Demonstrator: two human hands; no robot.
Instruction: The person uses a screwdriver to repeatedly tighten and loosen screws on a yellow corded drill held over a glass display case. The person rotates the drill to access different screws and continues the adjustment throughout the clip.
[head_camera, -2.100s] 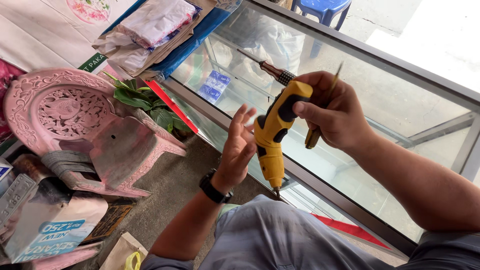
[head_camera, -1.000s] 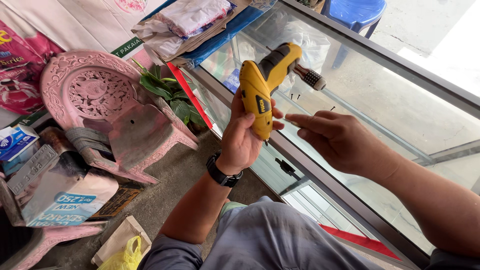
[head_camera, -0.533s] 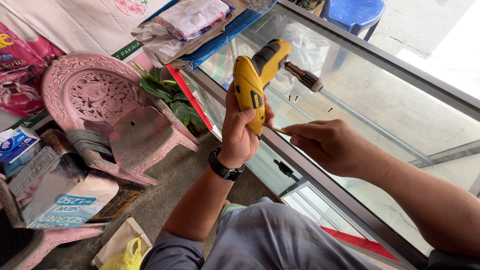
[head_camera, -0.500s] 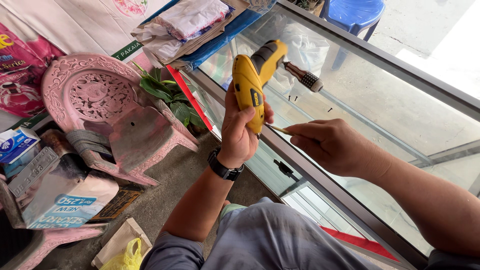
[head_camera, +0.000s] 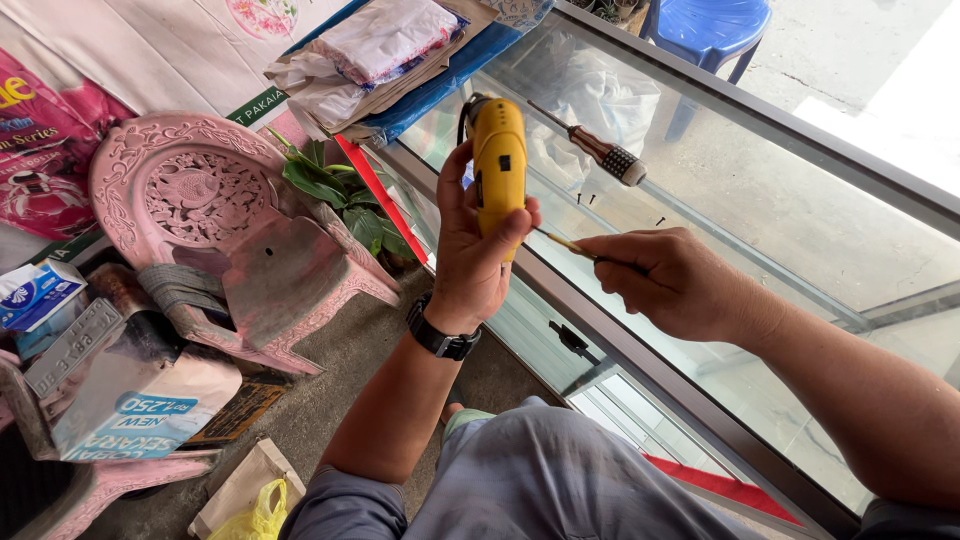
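Observation:
My left hand (head_camera: 470, 255) grips a yellow cordless drill (head_camera: 498, 165) and holds it upright over the edge of a glass display counter (head_camera: 800, 220). A black watch (head_camera: 442, 337) sits on that wrist. My right hand (head_camera: 675, 285) pinches a thin stick-like tool (head_camera: 562, 243) whose tip touches the drill near my left thumb. A screwdriver with a brown handle (head_camera: 598, 151) lies on the glass just beyond the drill. A few small dark screws (head_camera: 590, 199) rest on the glass nearby.
A pink plastic chair (head_camera: 230, 230) stands to the left with a green plant (head_camera: 340, 195) beside it. Boxes and packets (head_camera: 120, 390) pile at the lower left. Folded cloths and cardboard (head_camera: 380, 45) lie on the counter's far end. A blue stool (head_camera: 710, 25) stands behind.
The drill passed from my right hand to my left and was turned upright. My right hand now holds only the thin tool against it. The screwdriver lies on the glass.

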